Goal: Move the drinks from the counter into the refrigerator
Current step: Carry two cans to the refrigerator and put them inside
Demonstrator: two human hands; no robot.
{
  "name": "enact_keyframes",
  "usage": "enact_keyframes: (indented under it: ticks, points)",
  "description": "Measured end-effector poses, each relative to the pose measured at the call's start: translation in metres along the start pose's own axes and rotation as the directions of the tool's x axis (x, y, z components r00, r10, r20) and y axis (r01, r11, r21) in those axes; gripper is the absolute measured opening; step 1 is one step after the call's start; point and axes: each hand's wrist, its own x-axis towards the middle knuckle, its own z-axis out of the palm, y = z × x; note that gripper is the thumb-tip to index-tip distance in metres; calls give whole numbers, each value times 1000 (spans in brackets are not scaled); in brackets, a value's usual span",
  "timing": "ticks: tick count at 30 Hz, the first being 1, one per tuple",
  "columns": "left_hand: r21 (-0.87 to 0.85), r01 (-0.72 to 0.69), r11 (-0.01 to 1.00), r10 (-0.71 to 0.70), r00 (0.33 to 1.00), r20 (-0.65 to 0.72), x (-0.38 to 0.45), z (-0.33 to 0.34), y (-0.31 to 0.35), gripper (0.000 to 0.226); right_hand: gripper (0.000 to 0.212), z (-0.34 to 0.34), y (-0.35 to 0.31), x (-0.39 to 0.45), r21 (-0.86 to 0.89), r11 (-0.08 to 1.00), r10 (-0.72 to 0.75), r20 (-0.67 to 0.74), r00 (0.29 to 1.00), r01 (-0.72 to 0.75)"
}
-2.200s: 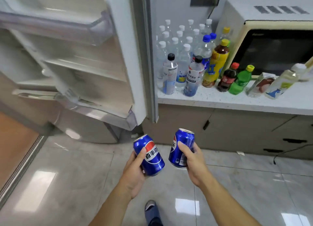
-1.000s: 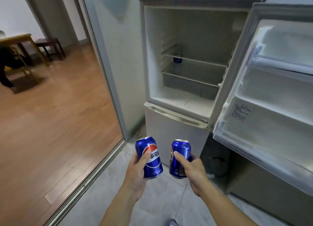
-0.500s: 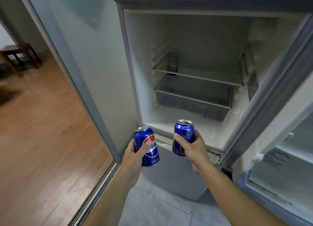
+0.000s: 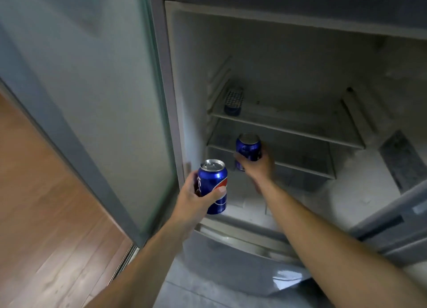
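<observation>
Two blue cola cans in play. Right-hand can is inside the fridge compartment, upright, held over the front edge of the clear drawer at the bottom; can't tell if it touches anything below. Silver top, blue wall, label blurred. Right hand is wrapped round its lower half, fingers curled on the far side, thumb on the near side.

Left-hand can sits at the fridge's left front edge, just at the opening, upright, not resting on anything. Silver lid w/ pull tab, blue body, red-white-blue round logo facing right. Left hand grips it from the left & below, thumb across the front.

Inside: glass shelf above the drawer carries one small dark item w/ a grid-pattern top at back left; too blurred to identify. Drawer contents not readable. Fridge floor looks white, frosty.

Outside: frosted glass panel left of fridge, wood floor beyond, grey tile underfoot.
</observation>
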Motion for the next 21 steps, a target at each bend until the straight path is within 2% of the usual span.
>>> enact_keyframes:
  ticks: [6, 9, 11, 16, 19, 21]
  points:
    - [-30, 8, 1000, -7, 999, 37, 36, -16, 10, 81, 62, 50, -9, 49, 32, 998, -47, -2, 999, 47]
    - [-20, -5, 1000, 6, 998, 55, 44, -21, 15, 73, 39, 70, -12, 70, 35, 999, -36, -50, 998, 38]
    - [-1, -8, 1000, 8, 998, 70, 46, -21, 17, 74, 32, 79, -16, 86, 31, 999, 7, -71, 997, -5]
    - [33, 14, 999, -16, 998, 63, 47, -14, 16, 93, 51, 88, -15, 119, -58, 998, -5, -81, 997, 0]
    - [17, 43, 999, -44, 998, 42, 47, -11, 15, 92, 57, 94, -11, 124, 60, 996, 63, -71, 995, -59]
    - [2, 58, 998, -58, 997, 40, 48, -10, 14, 87, 43, 95, -9, 127, 104, 994, 51, -90, 995, -42]
